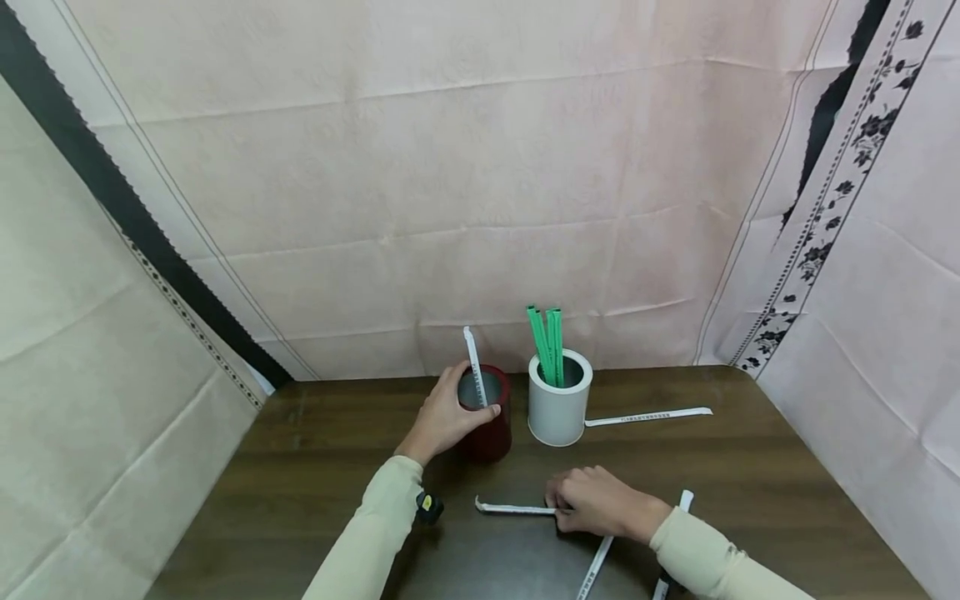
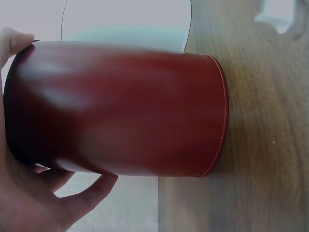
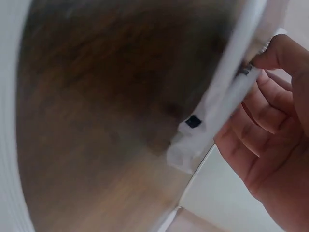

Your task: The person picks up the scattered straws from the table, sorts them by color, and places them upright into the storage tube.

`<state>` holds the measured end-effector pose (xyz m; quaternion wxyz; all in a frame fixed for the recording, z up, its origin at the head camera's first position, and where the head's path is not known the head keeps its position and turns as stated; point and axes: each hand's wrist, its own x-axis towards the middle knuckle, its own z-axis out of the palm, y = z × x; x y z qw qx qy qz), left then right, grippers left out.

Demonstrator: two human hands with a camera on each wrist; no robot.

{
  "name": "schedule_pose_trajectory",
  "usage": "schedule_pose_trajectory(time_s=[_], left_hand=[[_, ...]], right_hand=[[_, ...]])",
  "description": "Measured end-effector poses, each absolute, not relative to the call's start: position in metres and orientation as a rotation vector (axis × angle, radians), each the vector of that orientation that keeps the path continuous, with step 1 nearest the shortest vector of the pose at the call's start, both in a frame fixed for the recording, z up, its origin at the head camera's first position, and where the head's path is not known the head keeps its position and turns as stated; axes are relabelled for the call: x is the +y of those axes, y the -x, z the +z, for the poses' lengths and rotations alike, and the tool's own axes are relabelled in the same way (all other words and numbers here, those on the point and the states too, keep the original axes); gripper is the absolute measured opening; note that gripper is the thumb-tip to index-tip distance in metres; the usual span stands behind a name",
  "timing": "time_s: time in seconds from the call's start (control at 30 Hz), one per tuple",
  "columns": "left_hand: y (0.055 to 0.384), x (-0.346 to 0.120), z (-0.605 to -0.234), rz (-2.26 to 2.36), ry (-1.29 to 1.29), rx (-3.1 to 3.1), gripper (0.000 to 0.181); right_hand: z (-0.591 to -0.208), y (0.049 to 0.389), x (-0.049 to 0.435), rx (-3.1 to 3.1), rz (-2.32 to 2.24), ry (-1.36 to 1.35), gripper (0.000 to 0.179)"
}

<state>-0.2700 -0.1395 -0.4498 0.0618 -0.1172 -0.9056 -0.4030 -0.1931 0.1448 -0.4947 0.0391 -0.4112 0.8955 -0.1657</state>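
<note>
My left hand (image 1: 450,417) grips the dark red cylindrical cup (image 1: 491,433) by its rim, the thumb on the near side. One white paper-wrapped straw (image 1: 475,362) stands leaning inside that cup. In the left wrist view the cup (image 2: 130,111) is upright on the table, its fingers partly hidden behind it. Low over the table, my right hand (image 1: 600,502) pinches the end of another wrapped straw (image 1: 513,508) that points left. The right wrist view shows thumb and fingertips together at a blurred white wrapper (image 3: 224,92).
Right of the red cup stands a white cup (image 1: 558,417) with several green straws (image 1: 551,346). A wrapped straw (image 1: 648,417) lies beside it. Two more wrapped straws, one at the front (image 1: 595,568), lie partly under the right arm. Pale cloth (image 1: 450,208) hangs behind the wooden table (image 1: 315,467).
</note>
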Motion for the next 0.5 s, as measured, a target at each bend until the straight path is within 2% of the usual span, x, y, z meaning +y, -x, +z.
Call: schedule_pose_trajectory(time_s=[0.27,0.5], left_hand=[[0.274,-0.138,-0.447,-1.209,0.389,-2.71,0.095],[0.271,-0.141,-0.452,-1.198,0.422,-2.692,0.095]], right_hand=[[-0.486,0.199,0.152,2.369,-1.17,1.08,0.013],[-0.464,0.207,0.136,2.338,-1.516,0.943,0.009]])
